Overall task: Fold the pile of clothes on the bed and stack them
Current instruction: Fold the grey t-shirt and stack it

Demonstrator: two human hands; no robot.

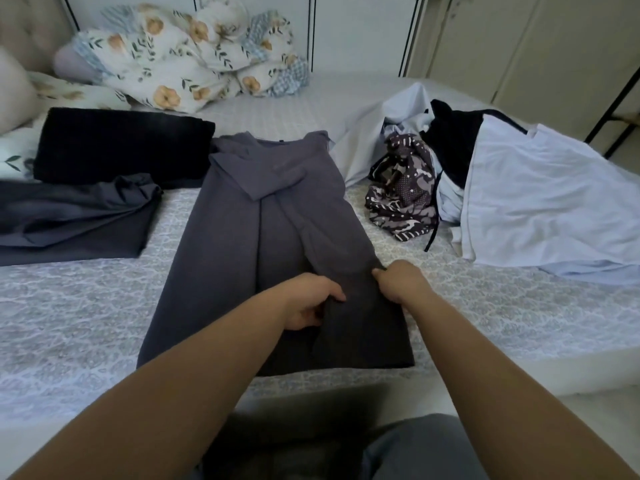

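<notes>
One grey shirt (263,216) flat on the bed (69,306), its long axis running straight away from the hands, collar at the far end; left hand (311,301) pinches a fold near the hem; right hand (398,282) grips the sleeve end; two folded dark pieces (104,174) off left of the hands, one loose pile (485,178) off right.
</notes>
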